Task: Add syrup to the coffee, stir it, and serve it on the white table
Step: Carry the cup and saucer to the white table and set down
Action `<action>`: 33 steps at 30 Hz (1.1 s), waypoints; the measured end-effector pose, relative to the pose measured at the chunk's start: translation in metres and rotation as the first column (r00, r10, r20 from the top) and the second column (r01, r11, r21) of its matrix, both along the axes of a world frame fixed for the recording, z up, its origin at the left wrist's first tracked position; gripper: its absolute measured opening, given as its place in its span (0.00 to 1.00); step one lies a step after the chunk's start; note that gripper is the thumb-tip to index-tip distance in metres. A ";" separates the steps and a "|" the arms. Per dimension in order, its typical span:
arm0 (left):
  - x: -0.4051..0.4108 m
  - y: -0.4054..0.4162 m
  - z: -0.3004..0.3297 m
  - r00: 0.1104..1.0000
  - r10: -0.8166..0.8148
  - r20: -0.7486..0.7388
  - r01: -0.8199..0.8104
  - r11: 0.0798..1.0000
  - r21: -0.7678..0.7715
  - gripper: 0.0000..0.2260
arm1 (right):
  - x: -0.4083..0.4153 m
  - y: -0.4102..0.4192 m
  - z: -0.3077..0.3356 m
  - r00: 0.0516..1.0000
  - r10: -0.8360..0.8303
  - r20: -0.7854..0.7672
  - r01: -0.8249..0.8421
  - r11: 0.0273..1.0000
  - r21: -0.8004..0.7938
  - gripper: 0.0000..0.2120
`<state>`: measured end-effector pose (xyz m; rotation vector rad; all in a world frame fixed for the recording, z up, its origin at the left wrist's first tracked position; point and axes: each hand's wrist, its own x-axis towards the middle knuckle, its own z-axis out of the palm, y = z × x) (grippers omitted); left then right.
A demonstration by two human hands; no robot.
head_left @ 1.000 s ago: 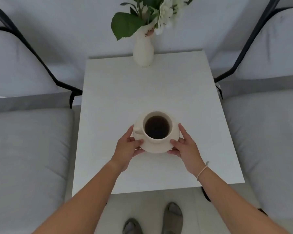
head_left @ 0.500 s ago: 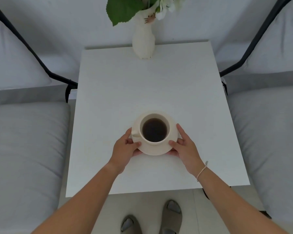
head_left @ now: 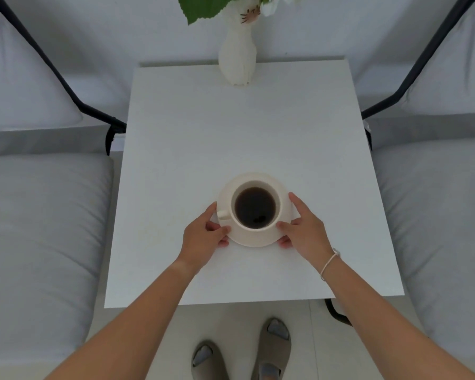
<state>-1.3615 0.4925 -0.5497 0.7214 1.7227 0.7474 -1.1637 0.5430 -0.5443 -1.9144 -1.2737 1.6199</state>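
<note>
A cream cup [head_left: 279,215] full of dark coffee [head_left: 255,207] stands on a cream saucer [head_left: 258,239], handle pointing left. The saucer rests on the white table [head_left: 244,133], in its near half. My left hand [head_left: 203,238] pinches the saucer's left rim, thumb on top and fingers underneath. My right hand [head_left: 307,229] holds the right rim the same way, with a thin bracelet on its wrist. No syrup or spoon is in view.
A white cat-faced vase [head_left: 237,57] with green leaves stands at the table's far edge. Grey cushioned chairs [head_left: 39,229] with black frames flank the table on both sides. My feet in grey slippers [head_left: 274,344] stand just before the near edge.
The saucer with the cup has come down onto the table and slid slightly forward, both hands still on its rim. The view has tilted down, so the vase sits higher in frame.
</note>
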 end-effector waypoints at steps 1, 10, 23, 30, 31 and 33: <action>0.000 0.000 0.000 1.000 0.001 -0.004 -0.001 1.000 0.001 0.26 | 0.000 0.000 0.000 1.000 0.007 0.019 -0.008 1.000 0.003 0.32; 0.002 -0.004 -0.001 0.995 -0.046 -0.083 0.048 0.999 0.020 0.27 | 0.003 -0.015 -0.002 0.996 0.069 0.051 -0.070 0.997 0.025 0.34; 0.001 -0.041 -0.006 0.839 -0.249 -0.483 0.278 0.961 -0.013 0.26 | 0.034 -0.075 -0.012 0.919 0.164 0.359 -0.246 0.950 0.194 0.27; -0.008 -0.081 -0.014 0.513 -0.367 -0.776 0.459 0.881 -0.113 0.30 | 0.052 -0.096 -0.026 0.726 0.150 0.671 -0.496 0.791 0.359 0.24; -0.007 -0.085 -0.016 0.495 -0.377 -0.783 0.460 0.878 -0.132 0.31 | 0.055 -0.097 -0.029 0.706 0.131 0.695 -0.518 0.766 0.381 0.25; -0.007 -0.089 -0.020 0.464 -0.406 -0.788 0.480 0.862 -0.161 0.33 | 0.058 -0.100 -0.034 0.673 0.133 0.727 -0.550 0.747 0.373 0.25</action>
